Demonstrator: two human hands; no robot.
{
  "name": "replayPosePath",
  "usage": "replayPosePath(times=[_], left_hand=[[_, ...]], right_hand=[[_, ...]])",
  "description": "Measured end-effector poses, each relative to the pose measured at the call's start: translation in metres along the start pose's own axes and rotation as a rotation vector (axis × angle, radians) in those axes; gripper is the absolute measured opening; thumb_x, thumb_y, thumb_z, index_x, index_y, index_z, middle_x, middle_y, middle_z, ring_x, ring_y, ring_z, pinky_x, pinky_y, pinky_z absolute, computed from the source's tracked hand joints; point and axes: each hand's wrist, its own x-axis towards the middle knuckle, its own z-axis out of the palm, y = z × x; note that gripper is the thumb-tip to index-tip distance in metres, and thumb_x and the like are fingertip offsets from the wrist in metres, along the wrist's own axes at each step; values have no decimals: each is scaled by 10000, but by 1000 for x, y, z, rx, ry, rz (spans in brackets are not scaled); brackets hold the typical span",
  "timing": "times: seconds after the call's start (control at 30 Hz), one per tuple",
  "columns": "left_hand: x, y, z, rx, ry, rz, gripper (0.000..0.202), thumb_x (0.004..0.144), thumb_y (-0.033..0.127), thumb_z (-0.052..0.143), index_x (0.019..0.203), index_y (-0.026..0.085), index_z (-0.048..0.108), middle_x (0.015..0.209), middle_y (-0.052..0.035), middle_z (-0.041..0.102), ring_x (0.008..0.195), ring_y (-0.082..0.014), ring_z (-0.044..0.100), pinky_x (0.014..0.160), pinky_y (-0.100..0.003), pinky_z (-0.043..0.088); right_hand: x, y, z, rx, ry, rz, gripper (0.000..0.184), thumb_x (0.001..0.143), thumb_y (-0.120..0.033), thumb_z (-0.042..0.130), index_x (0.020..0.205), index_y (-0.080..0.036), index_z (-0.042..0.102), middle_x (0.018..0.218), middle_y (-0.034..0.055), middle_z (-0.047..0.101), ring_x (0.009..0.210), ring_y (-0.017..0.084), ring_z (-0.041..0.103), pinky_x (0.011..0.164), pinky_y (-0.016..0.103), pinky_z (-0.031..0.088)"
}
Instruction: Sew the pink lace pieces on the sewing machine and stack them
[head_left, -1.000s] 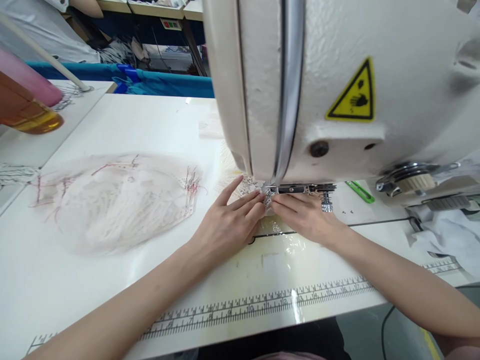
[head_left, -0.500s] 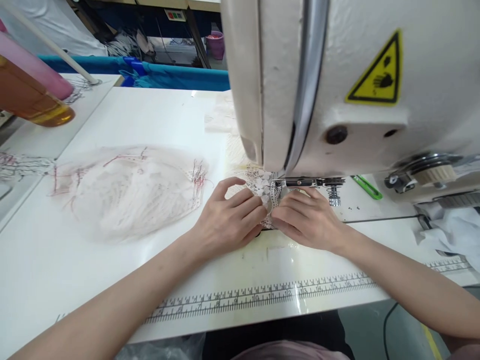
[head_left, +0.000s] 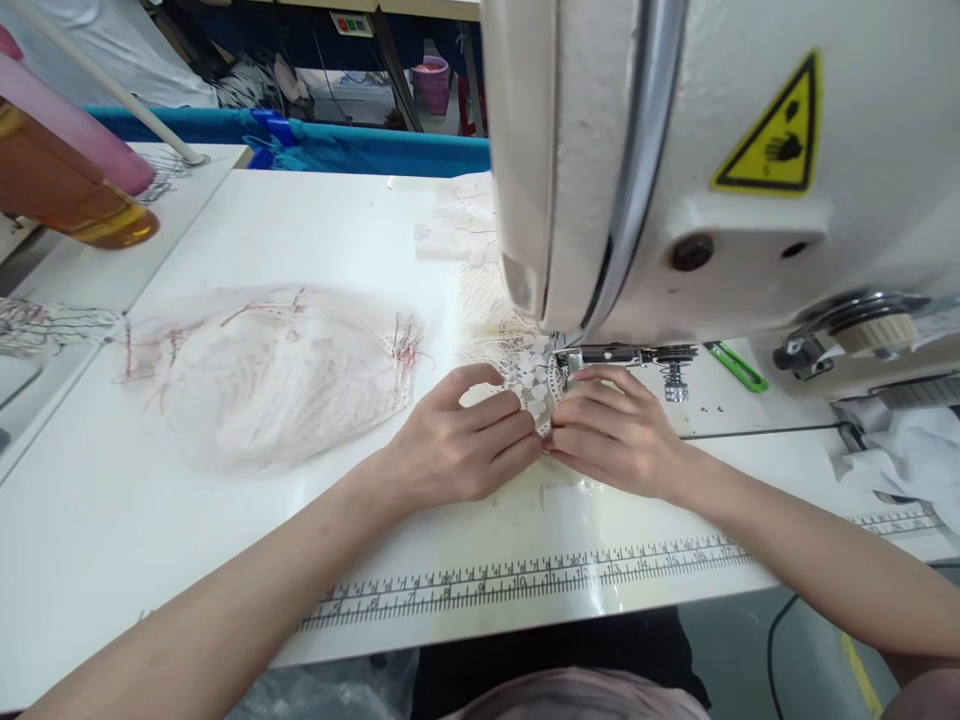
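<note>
White lace fabric (head_left: pixel 529 368) runs under the needle area of a sewing machine (head_left: pixel 712 240). My left hand (head_left: pixel 472 435) is closed on the lace's near edge, its fingers curled and pressed together. Right beside it, my right hand (head_left: pixel 619 430) pinches the same lace just in front of the presser foot, the fingertips of both hands almost touching. The lace between the fingertips is partly covered by my hands. To the left lies a pile of sheer pale lace pieces (head_left: pixel 277 390) with loose red threads.
A green cutter (head_left: pixel 735 367) lies right of the needle area. A printed ruler strip (head_left: pixel 517 580) follows the table's front edge. At the far left stand thread cones (head_left: pixel 82 190). White cloth (head_left: pixel 911 460) sits at the right, and blue fabric (head_left: pixel 375 150) hangs behind the table.
The view has shifted slightly, so the machine appears further right. My fingertips have come closer together at the lace's near edge, and more of the lace shows between my hands.
</note>
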Motion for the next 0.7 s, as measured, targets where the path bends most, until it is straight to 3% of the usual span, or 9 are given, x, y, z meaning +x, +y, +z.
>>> replayPosePath(times=[0.1, 0.2, 0.27, 0.33, 0.5, 0.7], left_hand=[[2, 1, -2, -28, -57, 20, 243, 876, 123, 544, 656, 225, 531, 663, 66, 623, 648, -104, 579, 801, -307, 495], [2, 2, 0, -143, -154, -60, 122, 895, 162, 506, 905, 182, 625, 983, -35, 715, 965, -173, 648, 920, -330, 509], [0, 2, 3, -214, -237, -141, 285, 897, 187, 466, 1131, 86, 593, 1225, -131, 644, 1162, -229, 585, 980, -354, 496], [-3, 1, 6, -234, -309, -182, 432, 886, 207, 446, 1271, 23, 515, 1332, -175, 566, 1225, -261, 546, 985, -379, 499], [-8, 0, 9, -211, -416, -185, 548, 873, 272, 451, 1378, 58, 452, 1404, -140, 498, 1247, -294, 528, 968, -434, 507], [-8, -5, 10, -238, -437, -157, 553, 887, 313, 436, 1392, 91, 447, 1425, -117, 468, 1304, -267, 477, 1058, -441, 430]], right_hand=[[-1, 1, 1, 11, 64, -76, 128, 847, -98, 608, 804, -218, 627, 816, -39, 702, 840, 105, 613, 995, 303, 466], [-4, 2, 4, 2, 75, -95, 101, 823, -107, 641, 834, -208, 632, 832, -52, 712, 854, 111, 625, 915, 279, 511], [-6, 3, 7, -8, 75, -103, 93, 822, -117, 645, 859, -202, 633, 850, -58, 720, 853, 114, 631, 873, 270, 527], [-7, 3, 9, -1, 67, -107, 88, 828, -119, 638, 870, -196, 628, 861, -61, 725, 846, 113, 637, 853, 270, 533], [-4, 1, 9, -11, 66, -103, 103, 856, -101, 588, 887, -196, 614, 834, -68, 722, 836, 107, 652, 728, 240, 538], [0, 0, 6, -55, 74, -129, 126, 857, -70, 560, 838, -186, 605, 784, -76, 713, 746, 87, 644, 576, 216, 501]])
